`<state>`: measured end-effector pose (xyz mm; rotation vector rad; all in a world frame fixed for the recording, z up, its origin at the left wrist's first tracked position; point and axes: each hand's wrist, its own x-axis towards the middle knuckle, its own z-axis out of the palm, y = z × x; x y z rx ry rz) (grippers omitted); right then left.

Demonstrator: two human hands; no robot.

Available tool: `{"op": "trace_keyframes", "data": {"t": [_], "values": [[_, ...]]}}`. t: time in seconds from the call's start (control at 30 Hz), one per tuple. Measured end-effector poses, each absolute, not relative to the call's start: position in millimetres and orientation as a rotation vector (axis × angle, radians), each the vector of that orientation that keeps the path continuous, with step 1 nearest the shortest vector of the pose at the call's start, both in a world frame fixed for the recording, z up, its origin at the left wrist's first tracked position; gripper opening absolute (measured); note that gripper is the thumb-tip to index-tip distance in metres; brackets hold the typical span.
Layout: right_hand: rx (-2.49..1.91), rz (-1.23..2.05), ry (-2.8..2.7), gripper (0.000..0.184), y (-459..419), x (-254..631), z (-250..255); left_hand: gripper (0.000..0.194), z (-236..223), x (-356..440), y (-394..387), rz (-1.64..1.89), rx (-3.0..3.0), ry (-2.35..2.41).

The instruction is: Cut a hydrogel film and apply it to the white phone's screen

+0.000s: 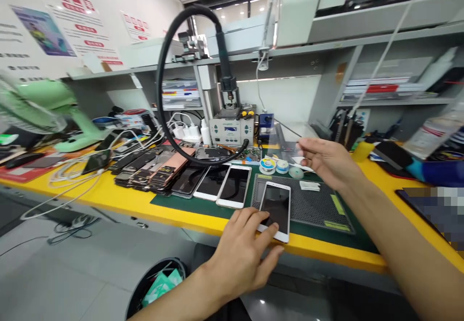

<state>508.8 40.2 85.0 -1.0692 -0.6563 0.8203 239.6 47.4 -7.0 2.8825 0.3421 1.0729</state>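
A white-framed phone (275, 207) with a dark screen lies on the grey perforated pad (315, 207), near the bench's front edge. My left hand (244, 248) rests at its lower left, fingers spread, fingertips touching the screen and edge. Further back, my right hand (324, 159) is raised over the far side of the pad with thumb and fingers pinched together. A thin dark line and some clear plastic show by its fingertips; what it pinches is unclear. Below it are a small white packet (310, 185) and solder reels (268, 166).
Two white phones (235, 185) and stacks of phone parts (170, 171) lie left of the pad. Behind them stands a soldering station (232, 127) with a looping black hose (161, 79). A green fan (47, 103), tangled white cables (72, 171) and a bin (159, 282) are leftward.
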Motion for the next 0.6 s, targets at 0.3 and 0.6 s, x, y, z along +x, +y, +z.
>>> {"op": "trace_keyframes", "data": {"t": [0.3, 0.6], "values": [[-1.043, 0.849, -0.666, 0.018, 42.4, 512.1, 83.0, 0.073, 28.4, 281.3, 36.9, 0.352, 2.662, 1.156], [-0.966, 0.914, -0.711, 0.022, 39.2, 518.8, 83.6, 0.034, 37.1, 300.1, 54.8, 0.303, 2.399, 1.108]]}}
